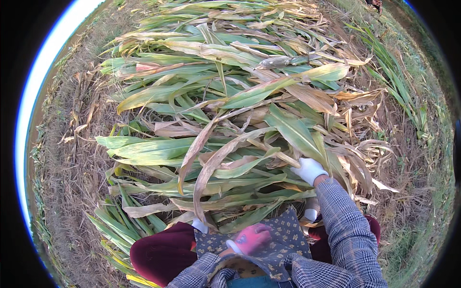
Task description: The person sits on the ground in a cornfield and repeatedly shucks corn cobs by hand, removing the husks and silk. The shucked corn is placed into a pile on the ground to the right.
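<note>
My right hand [309, 171], in a white glove, is closed round the end of a pale maize stalk [279, 154] at the near right of a heap of cut maize plants [173, 149]. A broad green leaf [293, 129] slopes down to that hand. My left hand [251, 239], in a pink glove with a white cuff, lies over the dark flowered apron [284, 230] on my lap. Its fingers look curled, and whether they pinch the cloth is hidden. Long dry brown leaves [219, 158] hang across the stalks before me.
More cut maize stretches away ahead, with a greyish ear [275, 62] lying on top. Straw-strewn soil [79, 172] borders the left side. Green blades [396, 75] stand at the right. Part of a person [376, 4] shows at the far upper right.
</note>
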The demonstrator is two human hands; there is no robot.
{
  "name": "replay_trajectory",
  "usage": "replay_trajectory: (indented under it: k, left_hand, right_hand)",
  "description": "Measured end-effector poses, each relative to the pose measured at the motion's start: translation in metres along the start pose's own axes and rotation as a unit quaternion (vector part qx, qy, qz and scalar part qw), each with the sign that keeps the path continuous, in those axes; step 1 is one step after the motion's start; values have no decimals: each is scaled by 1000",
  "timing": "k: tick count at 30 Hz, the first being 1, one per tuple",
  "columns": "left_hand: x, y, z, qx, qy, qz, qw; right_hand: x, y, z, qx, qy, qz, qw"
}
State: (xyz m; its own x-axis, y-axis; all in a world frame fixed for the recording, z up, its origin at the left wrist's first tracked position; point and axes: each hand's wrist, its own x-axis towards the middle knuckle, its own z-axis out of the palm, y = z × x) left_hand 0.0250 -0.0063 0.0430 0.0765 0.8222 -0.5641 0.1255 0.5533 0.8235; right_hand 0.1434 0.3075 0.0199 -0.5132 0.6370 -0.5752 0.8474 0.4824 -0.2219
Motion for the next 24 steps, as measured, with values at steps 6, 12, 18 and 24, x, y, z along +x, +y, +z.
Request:
replay_trajectory:
  k: [6,12,18,24]
  left_hand:
    - [3,26,-3,-157,62,-35,985]
    - [18,-9,-11,-448,119,75,883]
    - [53,-25,-53,-650,315,53,690]
    - [75,-1,-78,-694,250,102,668]
  right_hand:
    - [-47,18,-29,-101,119,-52,986]
    - [-136,17,-46,-113,123,-101,981]
    - [-222,40,-55,-181,219,-210,936]
    - [-268,37,-36,-221,223,-215,925]
